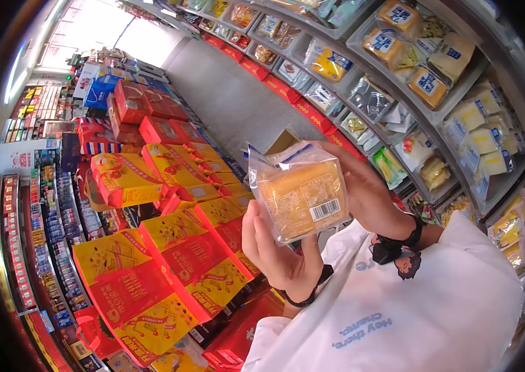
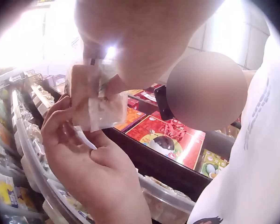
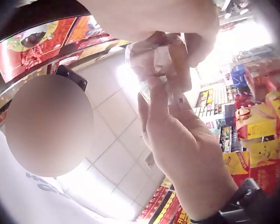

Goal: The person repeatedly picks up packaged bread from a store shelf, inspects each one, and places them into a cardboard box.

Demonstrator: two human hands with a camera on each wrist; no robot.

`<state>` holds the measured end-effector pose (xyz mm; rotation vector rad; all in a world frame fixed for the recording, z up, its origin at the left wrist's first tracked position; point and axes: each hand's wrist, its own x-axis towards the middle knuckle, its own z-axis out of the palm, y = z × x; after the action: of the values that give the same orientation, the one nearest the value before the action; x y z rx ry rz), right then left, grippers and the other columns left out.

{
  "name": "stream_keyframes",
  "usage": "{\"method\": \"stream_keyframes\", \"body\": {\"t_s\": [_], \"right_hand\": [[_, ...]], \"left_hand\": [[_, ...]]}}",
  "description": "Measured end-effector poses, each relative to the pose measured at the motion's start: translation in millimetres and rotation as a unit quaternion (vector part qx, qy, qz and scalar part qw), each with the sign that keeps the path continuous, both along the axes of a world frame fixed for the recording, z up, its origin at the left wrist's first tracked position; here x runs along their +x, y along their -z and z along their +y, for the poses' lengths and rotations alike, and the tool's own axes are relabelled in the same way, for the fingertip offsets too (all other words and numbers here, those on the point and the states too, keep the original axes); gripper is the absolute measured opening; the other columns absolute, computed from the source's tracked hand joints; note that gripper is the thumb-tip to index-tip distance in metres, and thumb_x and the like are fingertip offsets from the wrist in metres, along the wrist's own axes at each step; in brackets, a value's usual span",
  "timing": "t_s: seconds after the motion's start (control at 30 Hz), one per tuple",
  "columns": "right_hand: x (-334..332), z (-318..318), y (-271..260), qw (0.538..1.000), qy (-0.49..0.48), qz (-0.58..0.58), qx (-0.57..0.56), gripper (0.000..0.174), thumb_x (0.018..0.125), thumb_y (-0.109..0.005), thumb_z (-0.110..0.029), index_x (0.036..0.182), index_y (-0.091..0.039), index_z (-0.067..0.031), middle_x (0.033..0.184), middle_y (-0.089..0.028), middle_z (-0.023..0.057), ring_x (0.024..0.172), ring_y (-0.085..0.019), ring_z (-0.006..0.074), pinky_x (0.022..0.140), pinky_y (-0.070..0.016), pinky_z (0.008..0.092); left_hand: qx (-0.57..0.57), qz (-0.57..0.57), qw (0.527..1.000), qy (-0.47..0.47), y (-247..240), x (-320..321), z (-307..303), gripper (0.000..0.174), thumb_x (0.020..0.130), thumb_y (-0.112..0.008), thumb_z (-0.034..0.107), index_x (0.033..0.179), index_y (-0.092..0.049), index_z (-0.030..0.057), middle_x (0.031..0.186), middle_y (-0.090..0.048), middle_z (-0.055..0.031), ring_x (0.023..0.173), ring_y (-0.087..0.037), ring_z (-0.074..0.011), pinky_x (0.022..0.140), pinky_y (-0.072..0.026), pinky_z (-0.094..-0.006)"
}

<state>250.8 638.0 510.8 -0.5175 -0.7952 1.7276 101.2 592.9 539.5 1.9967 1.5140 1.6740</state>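
Note:
A clear-wrapped packet of golden bread (image 1: 303,201) is held up in front of the chest, its printed back and barcode turned to the head camera. My left hand (image 1: 275,254) grips its lower left side. On the opposite side my right hand (image 1: 365,192) holds it, the fingers partly hidden behind the wrap. In the left wrist view, the right hand (image 2: 98,172) has its fingers against the packet (image 2: 91,100). The right wrist view shows the left hand (image 3: 177,140) pinching the packet (image 3: 161,60) from below. Black straps circle both wrists.
Red and yellow gift boxes (image 1: 176,248) are stacked on the left. Tiered grey bins (image 1: 392,99) of wrapped snacks rise on the right, with similar bread packets (image 1: 427,87) in an upper one. A grey aisle floor (image 1: 219,87) runs between them. A white shirt (image 1: 392,310) is close below.

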Motion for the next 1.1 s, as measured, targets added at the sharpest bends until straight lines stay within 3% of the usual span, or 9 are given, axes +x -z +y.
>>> {"method": "stream_keyframes", "body": {"t_s": [0.13,0.37,0.5,0.6,0.8,0.9,1.1], "right_hand": [[27.8,0.1,-12.1,1.000,0.005,0.001,0.002,0.053,0.106,-0.048,-0.015,0.157,-0.037,-0.0058,0.141,-0.055,0.0101,0.133,-0.052,0.0168,0.112,-0.0402,0.0318],[50.6,-9.8,-12.0,0.999,0.001,0.035,0.033,0.065,0.106,-0.051,-0.028,0.159,-0.027,0.0012,0.156,-0.042,0.0138,0.146,-0.040,0.0197,0.119,-0.0302,0.0343],[56.5,-15.9,-11.8,0.999,0.011,0.018,0.043,0.089,0.099,-0.058,-0.048,0.161,-0.019,0.0029,0.158,-0.040,0.0172,0.147,-0.039,0.0229,0.122,-0.0268,0.0374],[59.7,-21.2,-7.2,0.997,0.016,0.040,0.062,0.101,0.095,-0.064,-0.055,0.162,-0.015,0.0024,0.158,-0.039,0.0163,0.147,-0.038,0.0217,0.122,-0.0276,0.0382],[68.6,-34.4,-9.7,0.998,0.014,0.043,0.042,0.105,0.091,-0.074,-0.047,0.162,-0.013,-0.0004,0.157,-0.039,0.0150,0.146,-0.038,0.0213,0.119,-0.0326,0.0383],[72.8,-37.8,-6.2,0.995,0.013,0.088,0.052,0.083,0.098,-0.066,-0.019,0.161,-0.015,0.0009,0.159,-0.035,0.0146,0.149,-0.033,0.0199,0.122,-0.0278,0.0378],[76.2,-43.0,-1.4,0.996,0.030,0.077,0.045,0.081,0.099,-0.065,-0.020,0.160,-0.017,0.0007,0.157,-0.037,0.0140,0.148,-0.034,0.0201,0.121,-0.0292,0.0373]], "left_hand": [[-0.028,-0.119,0.992,0.040,12.1,25.3,-4.2,0.081,0.081,-0.075,-0.004,0.153,-0.038,-0.0042,0.150,-0.043,-0.0272,0.137,-0.047,-0.0422,0.114,-0.0388,-0.0476],[-0.027,-0.147,0.985,0.082,13.8,45.4,-7.4,0.079,0.086,-0.075,0.000,0.154,-0.036,-0.0052,0.149,-0.045,-0.0270,0.135,-0.050,-0.0393,0.113,-0.0393,-0.0462],[-0.047,-0.121,0.989,0.077,9.8,49.1,-13.7,0.075,0.087,-0.075,0.002,0.152,-0.038,-0.0056,0.149,-0.045,-0.0274,0.135,-0.051,-0.0393,0.113,-0.0400,-0.0458],[-0.047,-0.101,0.990,0.084,8.1,52.5,-15.0,0.072,0.088,-0.076,0.004,0.150,-0.041,-0.0058,0.149,-0.045,-0.0277,0.135,-0.051,-0.0402,0.112,-0.0411,-0.0463],[-0.015,-0.040,0.993,0.111,7.2,55.8,-12.7,0.068,0.086,-0.078,0.005,0.146,-0.046,-0.0044,0.149,-0.046,-0.0284,0.136,-0.051,-0.0418,0.112,-0.0420,-0.0477],[-0.013,-0.027,0.993,0.118,10.0,56.6,-13.0,0.068,0.085,-0.080,0.005,0.144,-0.048,-0.0038,0.149,-0.047,-0.0275,0.136,-0.051,-0.0418,0.112,-0.0414,-0.0475],[-0.051,-0.052,0.990,0.118,6.7,64.7,-14.3,0.067,0.080,-0.083,0.005,0.140,-0.053,-0.0036,0.148,-0.050,-0.0256,0.136,-0.052,-0.0396,0.114,-0.0394,-0.0457]]}}
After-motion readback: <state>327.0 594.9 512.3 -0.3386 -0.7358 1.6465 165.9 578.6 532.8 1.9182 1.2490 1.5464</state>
